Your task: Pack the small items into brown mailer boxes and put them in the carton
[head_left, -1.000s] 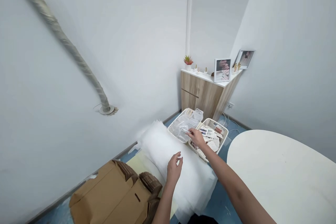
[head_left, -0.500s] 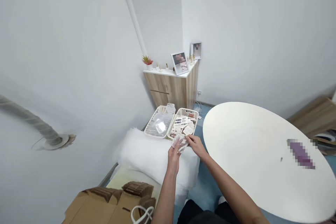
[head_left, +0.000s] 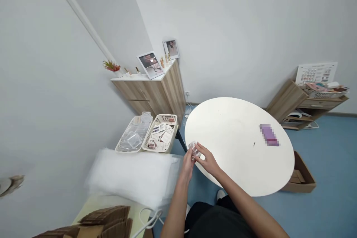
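Both hands meet at the near edge of the round white table [head_left: 240, 145], pinching a small clear plastic case [head_left: 193, 148] between them: the left hand [head_left: 187, 163] grips its left side, the right hand [head_left: 208, 161] its right (contents too small to tell). Just left, two cream baskets [head_left: 174, 134] sit beside a white padding roll [head_left: 134, 174].

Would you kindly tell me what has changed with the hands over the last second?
The right hand, which was reaching into the basket of clear packs, drew back with a small clear case; the left hand left the white wadding to join it. Both now hold the case over the edge of the round table. That basket and the wadding stayed put.
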{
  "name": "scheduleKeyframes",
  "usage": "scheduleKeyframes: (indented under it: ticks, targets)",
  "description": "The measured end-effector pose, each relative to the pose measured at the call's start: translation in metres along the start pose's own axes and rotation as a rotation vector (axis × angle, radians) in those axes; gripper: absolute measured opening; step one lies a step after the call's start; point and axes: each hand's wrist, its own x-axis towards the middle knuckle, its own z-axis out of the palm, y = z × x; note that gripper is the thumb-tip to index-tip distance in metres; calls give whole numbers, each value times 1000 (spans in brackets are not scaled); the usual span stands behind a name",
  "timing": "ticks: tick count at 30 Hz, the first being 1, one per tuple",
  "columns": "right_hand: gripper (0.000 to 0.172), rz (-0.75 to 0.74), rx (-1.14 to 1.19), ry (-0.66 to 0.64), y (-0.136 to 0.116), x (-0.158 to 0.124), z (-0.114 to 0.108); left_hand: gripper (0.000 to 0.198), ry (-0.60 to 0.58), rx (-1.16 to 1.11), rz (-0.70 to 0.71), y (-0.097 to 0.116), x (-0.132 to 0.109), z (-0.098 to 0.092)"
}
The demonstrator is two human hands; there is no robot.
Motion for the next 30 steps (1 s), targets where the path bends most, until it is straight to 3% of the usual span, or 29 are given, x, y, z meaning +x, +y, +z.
scheduleKeyframes:
  ticks: [7,13,18,23,27,30]
  targets:
    - [54,114,197,4,16,-5,-72,52,-45,13,34,-37,8,66]
    - [54,148,312,19,32,-10,-96,54,47,71,80,-62,15,97]
    - [57,226,473,47,40,-5,-108,65,103,66,60,-68,23,102]
    - [57,397,654,61,66,2,-126,64,31,10,-73,-74,43,100]
    - [49,520,592,111,104,-3,-137,56,88,-25,-165,-99,66,93]
    - [38,638,536,227,132,-11,-142,49,172,30,-238,-124,82,82]
